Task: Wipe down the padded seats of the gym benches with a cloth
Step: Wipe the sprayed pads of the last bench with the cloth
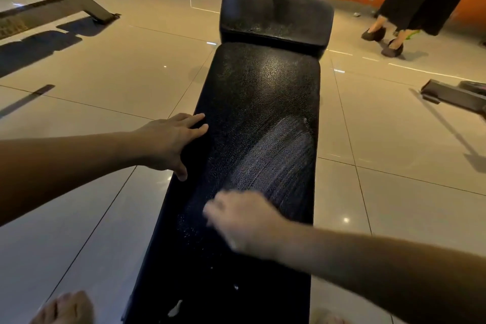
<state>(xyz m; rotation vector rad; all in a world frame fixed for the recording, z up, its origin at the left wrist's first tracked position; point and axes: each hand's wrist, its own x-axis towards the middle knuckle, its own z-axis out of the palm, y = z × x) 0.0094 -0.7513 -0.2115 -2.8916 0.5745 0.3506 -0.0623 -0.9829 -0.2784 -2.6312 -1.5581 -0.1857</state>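
Bench: one long black padded gym bench seat (263, 92) runs from 6 to 12 o'clock down the middle of the view, with one short black head pad (276, 13) against its far end. That makes two pads on one bench.
Left hand: the left hand (168, 142) is at 9 o'clock, fingers straight and spread, resting on the seat's left edge.
Right hand: the right hand (244, 221) is at 6 o'clock over the seat and motion-blurred, so I cannot tell whether it grips anything.
Cloth: none can be made out — it may lie under the blurred hand.
Wet mark: one pale streaked smear (276, 155) lies right of the seat's centre.
Handling: the pad looks soft under a grained skin and is probably slick where wet. The bench seems heavy and steady, so bracing on its edge suits it. A cloth would be limp and light — best bunched under the palm.
Around: one glossy beige tiled floor (105, 81); two dark shoes (373, 33) of a bystander at 1 o'clock.
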